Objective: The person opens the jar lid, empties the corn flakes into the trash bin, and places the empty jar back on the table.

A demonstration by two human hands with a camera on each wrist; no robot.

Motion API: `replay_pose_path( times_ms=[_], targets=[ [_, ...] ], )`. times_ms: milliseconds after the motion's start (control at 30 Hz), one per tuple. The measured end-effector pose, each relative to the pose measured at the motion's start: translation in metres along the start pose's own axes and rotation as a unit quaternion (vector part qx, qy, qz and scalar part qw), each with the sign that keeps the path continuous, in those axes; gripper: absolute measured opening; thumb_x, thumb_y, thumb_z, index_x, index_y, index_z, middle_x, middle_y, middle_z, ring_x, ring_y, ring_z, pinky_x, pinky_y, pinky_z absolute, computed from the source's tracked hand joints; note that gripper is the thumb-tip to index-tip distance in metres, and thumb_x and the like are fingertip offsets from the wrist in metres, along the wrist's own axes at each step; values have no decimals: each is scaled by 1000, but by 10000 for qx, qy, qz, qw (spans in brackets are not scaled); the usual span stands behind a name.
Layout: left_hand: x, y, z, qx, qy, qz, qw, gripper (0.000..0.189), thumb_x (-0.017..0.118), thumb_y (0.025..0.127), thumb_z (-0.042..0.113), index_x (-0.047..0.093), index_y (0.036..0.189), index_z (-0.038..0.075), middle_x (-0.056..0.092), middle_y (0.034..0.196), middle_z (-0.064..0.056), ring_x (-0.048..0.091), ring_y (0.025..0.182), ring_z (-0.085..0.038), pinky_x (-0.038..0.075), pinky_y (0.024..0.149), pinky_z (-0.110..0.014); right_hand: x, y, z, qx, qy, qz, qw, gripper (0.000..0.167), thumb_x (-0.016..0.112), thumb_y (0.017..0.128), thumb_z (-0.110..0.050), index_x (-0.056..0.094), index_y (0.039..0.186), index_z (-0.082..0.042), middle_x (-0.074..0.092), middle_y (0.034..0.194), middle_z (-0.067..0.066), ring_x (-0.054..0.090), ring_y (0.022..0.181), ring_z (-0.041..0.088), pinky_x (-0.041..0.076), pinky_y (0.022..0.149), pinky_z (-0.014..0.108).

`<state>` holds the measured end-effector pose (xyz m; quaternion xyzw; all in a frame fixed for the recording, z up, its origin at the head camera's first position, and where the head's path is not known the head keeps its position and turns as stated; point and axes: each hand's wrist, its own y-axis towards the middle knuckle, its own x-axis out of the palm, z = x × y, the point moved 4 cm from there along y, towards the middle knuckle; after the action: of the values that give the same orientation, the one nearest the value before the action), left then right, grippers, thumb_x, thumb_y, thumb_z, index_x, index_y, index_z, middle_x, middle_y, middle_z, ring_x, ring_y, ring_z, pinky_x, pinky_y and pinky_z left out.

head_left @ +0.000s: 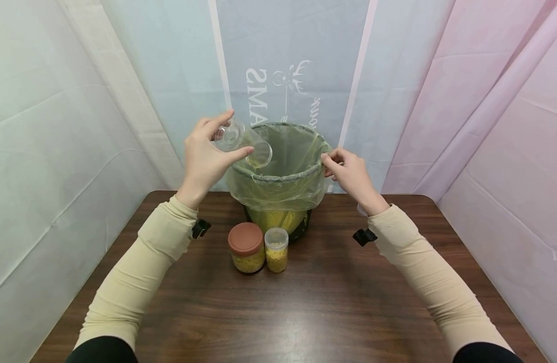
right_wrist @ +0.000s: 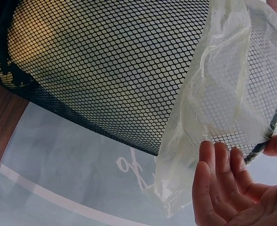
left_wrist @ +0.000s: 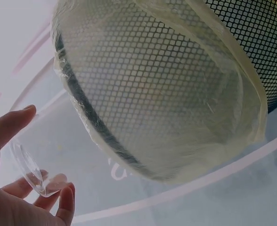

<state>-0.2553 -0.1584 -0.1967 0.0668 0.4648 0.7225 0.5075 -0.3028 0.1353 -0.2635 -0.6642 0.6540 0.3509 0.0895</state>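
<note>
My left hand grips a clear jar by its base end, thumb below and fingers above. The jar is tilted with its mouth down over the left rim of a mesh trash bin; a trace of yellow shows near the mouth. In the left wrist view, the transparent jar sits between thumb and fingers. A thin yellowish bin liner is folded over the rim. On the bin's right side, my right hand pinches the lined rim between thumb and fingers, as the right wrist view also shows.
In front of the bin stand a jar with a reddish-brown lid and a smaller clear-lidded jar, both holding yellow bits. A clear round lid is partly hidden by the right wrist. Hanging cloth surrounds the brown table.
</note>
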Motion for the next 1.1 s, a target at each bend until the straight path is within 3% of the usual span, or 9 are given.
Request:
replay_pose_path(
  times_ms=[333, 533, 800, 1100],
  targets=[
    [1, -2, 3, 171, 208, -166, 9995, 73, 90, 61, 21, 60, 128, 14, 63, 124, -2, 57, 101, -19, 44, 89, -32, 1, 0, 1, 13, 8, -12, 10000, 33, 52, 95, -42, 63, 94, -11, 68, 86, 8, 68, 78, 21, 54, 63, 27],
    [1, -2, 4, 176, 49, -97, 9998, 72, 89, 62, 23, 61, 127, 12, 63, 123, -4, 57, 101, -19, 46, 90, -33, 1, 0, 0, -1, -13, 3, 10000, 32, 52, 95, -41, 63, 94, -11, 68, 86, 8, 68, 77, 19, 54, 63, 27],
    [-2, -1, -1, -414, -248, 226, 9986, 65, 83, 68, 39, 63, 123, 11, 66, 110, -5, 58, 85, -15, 46, 78, -24, 1, 0, 0, 2, -8, 4, 10000, 33, 52, 95, -41, 63, 94, -10, 68, 86, 8, 68, 77, 20, 54, 63, 27],
    [-5, 3, -10, -996, -632, 266, 9927, 56, 69, 80, 51, 65, 119, 11, 69, 104, -7, 62, 84, -12, 49, 76, -22, 0, 0, -1, 27, -5, -1, 10000, 33, 52, 95, -41, 63, 94, -10, 68, 88, 8, 68, 78, 20, 54, 63, 27]
  ],
)
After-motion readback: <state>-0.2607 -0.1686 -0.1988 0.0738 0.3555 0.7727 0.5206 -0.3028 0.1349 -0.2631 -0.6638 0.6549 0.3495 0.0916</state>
